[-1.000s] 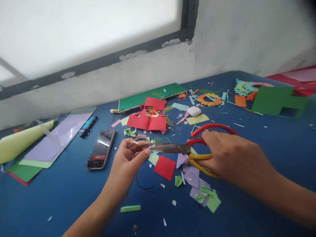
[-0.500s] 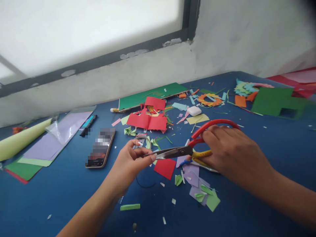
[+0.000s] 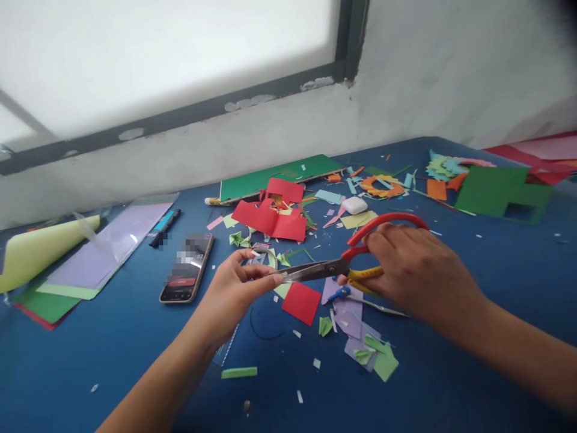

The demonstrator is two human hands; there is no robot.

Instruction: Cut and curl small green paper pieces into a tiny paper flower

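My right hand [image 3: 406,270] is closed round the red and yellow handles of the scissors [image 3: 315,270], whose blades point left and look nearly shut. The blade tips meet the fingertips of my left hand [image 3: 241,288], which is pinched closed; what it holds there is too small to name. Just behind those fingers lies a ring-shaped roll [image 3: 271,258], partly hidden. A red paper square [image 3: 302,304] rests below the blades. Beneath my right hand are a blue-tipped tool [image 3: 339,293] and purple paper pieces [image 3: 349,319].
On the blue table [image 3: 451,373] lie a phone [image 3: 187,269], a marker [image 3: 165,228], purple sheets [image 3: 106,240], cut red paper [image 3: 270,216], a white case [image 3: 354,205], an orange paper ring [image 3: 383,186], green cut paper [image 3: 487,189] and many scraps.
The scissors and my right hand have moved slightly left and up, and the blades look more closed together. More of the blue-tipped tool shows. The yellow roll at the left has opened out a little.
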